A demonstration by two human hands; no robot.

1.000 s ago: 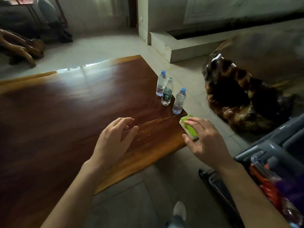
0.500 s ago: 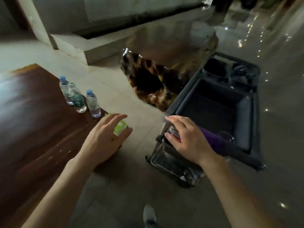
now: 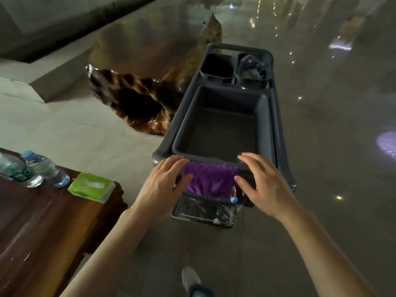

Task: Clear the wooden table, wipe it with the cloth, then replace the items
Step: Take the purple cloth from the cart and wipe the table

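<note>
Both hands have left the dark wooden table [image 3: 42, 221] — left hand [image 3: 165, 185] and right hand [image 3: 263, 187], fingers spread, flank the purple cloth [image 3: 210, 179] on the grey cart [image 3: 278, 125], seemingly not gripping; green packet [image 3: 92, 186] remains left — clearing not started

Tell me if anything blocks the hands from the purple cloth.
Nothing visible does. The purple cloth hangs over the cart's near rim, with the left hand and right hand open at either side of it.
</note>
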